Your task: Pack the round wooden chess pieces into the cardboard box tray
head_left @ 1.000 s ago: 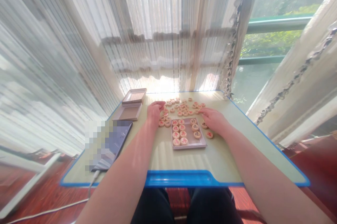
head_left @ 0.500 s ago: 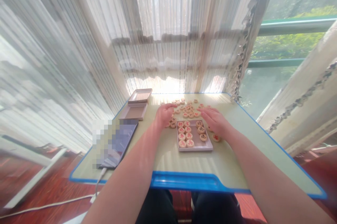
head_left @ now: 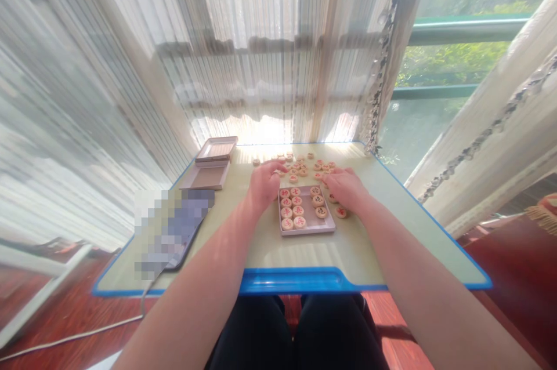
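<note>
My left hand (head_left: 264, 185) reaches over the left side of a group of loose xiangqi pieces (head_left: 300, 166), index finger stretched out and the others partly bent. It covers some pieces beneath it. On the right, my right hand (head_left: 347, 189) has its fingers bent and closed about a round wooden xiangqi piece at the fingertips, partly hidden. Between the wrists lies a shallow open box (head_left: 307, 232). Two columns of red-marked pieces (head_left: 297, 211) fill its left part, and three black-marked pieces (head_left: 318, 200) stand along its right side. A red-marked piece (head_left: 340, 212) lies outside the box.
Two stacked-looking shallow boxes, a lid (head_left: 217, 148) and a tray (head_left: 208, 176), rest at the table's far left. A tablet-like device (head_left: 194, 231) with a white cable (head_left: 145, 294) lies nearer me. The table (head_left: 278, 254) has a blue rim; curtains (head_left: 261, 80) hang behind it.
My right hand's fingers have bent down among the pieces. Two red-marked pieces have shifted right, toward that hand. The head view has turned slightly right and down.
</note>
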Motion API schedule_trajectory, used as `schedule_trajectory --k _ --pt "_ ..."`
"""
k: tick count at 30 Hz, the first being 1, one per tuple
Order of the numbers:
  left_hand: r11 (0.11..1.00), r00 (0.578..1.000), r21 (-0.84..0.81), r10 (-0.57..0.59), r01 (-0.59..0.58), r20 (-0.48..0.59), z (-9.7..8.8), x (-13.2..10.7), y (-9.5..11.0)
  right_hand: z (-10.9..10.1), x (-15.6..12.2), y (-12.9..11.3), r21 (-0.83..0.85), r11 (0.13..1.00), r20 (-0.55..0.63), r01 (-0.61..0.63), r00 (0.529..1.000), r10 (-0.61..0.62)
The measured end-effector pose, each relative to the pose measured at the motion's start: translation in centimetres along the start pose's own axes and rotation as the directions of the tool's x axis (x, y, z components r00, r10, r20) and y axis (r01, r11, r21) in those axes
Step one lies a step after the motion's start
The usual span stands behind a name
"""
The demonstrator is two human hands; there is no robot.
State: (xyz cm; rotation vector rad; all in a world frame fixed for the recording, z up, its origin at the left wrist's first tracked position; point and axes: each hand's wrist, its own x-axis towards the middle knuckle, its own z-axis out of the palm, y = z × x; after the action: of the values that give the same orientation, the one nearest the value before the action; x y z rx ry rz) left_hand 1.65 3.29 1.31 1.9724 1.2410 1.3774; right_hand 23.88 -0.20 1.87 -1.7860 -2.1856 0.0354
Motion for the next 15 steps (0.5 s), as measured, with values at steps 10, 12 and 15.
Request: schedule_trajectory --k 10,12,15 --pt "0.999 0.999 -0.053 -0.009 0.006 -0.048 -0.1 -0.3 1.4 0.1 0.1 1.4 -0.018 0.961 0.018 -0.277 0.961 0.278" --pt "0.990 0.998 -0.130 -0.054 0.048 -0.040 -0.1 -0.4 1.9 0.3 0.2 1.5 0.003 0.960 0.005 -0.280 0.960 0.280" --pt "0.966 0.992 -0.229 -0.125 0.116 -0.021 0.0 -0.6 2.5 0.5 0.3 1.8 0.003 0.950 -0.027 -0.311 0.950 0.311"
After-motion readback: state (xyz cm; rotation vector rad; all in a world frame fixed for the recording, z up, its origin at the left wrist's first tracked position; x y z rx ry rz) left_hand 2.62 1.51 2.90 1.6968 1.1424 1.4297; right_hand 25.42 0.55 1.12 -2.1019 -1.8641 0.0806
